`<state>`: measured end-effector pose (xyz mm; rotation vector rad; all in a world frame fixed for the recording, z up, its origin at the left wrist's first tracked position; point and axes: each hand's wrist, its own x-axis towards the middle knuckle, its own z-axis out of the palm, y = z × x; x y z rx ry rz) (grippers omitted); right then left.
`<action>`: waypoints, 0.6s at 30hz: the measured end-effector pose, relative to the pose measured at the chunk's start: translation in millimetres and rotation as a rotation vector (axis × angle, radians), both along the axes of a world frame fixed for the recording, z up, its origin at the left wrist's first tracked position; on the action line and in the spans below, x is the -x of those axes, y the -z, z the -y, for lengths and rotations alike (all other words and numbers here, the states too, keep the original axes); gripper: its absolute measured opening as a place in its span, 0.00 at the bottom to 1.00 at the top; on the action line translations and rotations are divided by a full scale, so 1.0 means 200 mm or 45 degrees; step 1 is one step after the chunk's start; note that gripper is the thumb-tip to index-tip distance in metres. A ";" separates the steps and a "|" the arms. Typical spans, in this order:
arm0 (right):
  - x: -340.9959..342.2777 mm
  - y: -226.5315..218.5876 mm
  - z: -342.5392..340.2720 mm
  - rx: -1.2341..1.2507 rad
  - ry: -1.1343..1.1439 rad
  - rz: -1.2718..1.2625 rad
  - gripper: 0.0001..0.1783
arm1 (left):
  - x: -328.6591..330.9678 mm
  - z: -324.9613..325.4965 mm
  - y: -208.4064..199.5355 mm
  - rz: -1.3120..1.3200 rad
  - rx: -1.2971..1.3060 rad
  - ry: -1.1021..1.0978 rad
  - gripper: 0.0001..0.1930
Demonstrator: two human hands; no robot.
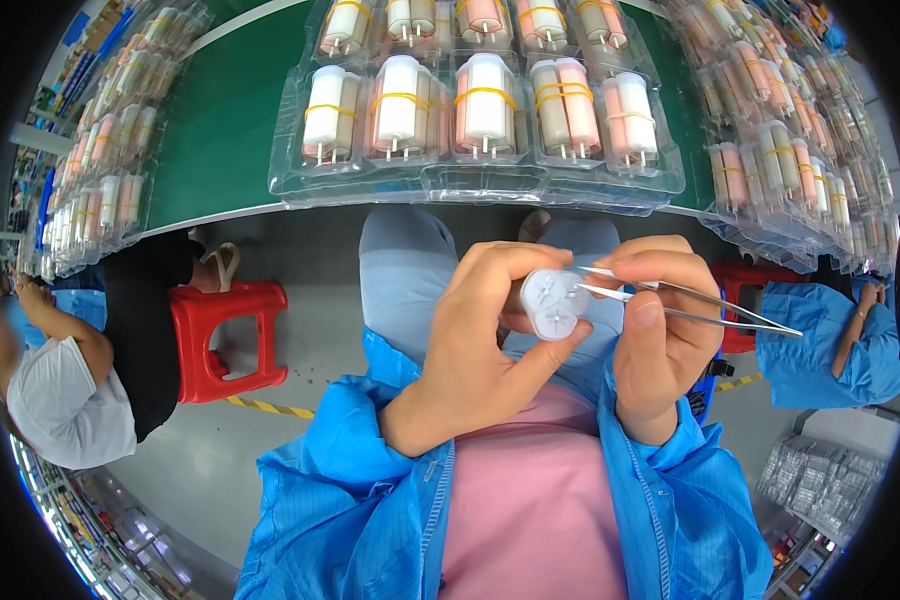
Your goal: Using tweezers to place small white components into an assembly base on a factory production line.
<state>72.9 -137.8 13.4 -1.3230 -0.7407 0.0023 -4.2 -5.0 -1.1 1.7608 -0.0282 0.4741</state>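
Filling the far side, the green surface (220, 130) bears a clear tray (480, 190) of banded cylinders (400, 105). Nearer, the left hand (470, 325) and right hand (662, 340) pinch with their fingers (515, 260): the right, tweezers (760, 325), tips parted and pointing left; the left, a white cylinder cluster (552, 300), end upward, just left of those tips.

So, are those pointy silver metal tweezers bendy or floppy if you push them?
The slim silver metal tweezers probably spring when squeezed, since they're joined only at one end. They're likely light, being so thin. Their narrow, pointed tips might bend if pushed hard.
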 end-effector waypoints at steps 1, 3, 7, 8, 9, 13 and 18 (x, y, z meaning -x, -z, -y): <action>0.00 -0.01 0.00 0.036 -0.028 0.010 0.11 | 0.00 0.01 0.02 0.003 0.127 0.015 0.25; 0.00 -0.01 0.00 0.072 -0.053 0.016 0.11 | -0.01 0.05 0.06 0.048 0.320 -0.001 0.25; 0.00 -0.02 0.00 0.080 -0.027 0.074 0.11 | -0.01 0.07 0.06 -0.026 0.369 -0.101 0.23; 0.00 -0.02 0.00 0.082 -0.016 0.107 0.11 | 0.00 0.06 0.04 -0.104 0.328 -0.119 0.23; 0.01 -0.04 0.00 0.111 -0.034 0.099 0.11 | 0.00 0.05 0.03 -0.107 0.238 -0.119 0.22; 0.02 -0.06 0.00 0.176 -0.123 0.106 0.10 | -0.01 0.04 0.03 -0.035 0.048 -0.151 0.18; 0.02 -0.06 -0.01 0.232 -0.146 0.141 0.09 | -0.01 0.02 0.06 0.077 -0.166 -0.194 0.16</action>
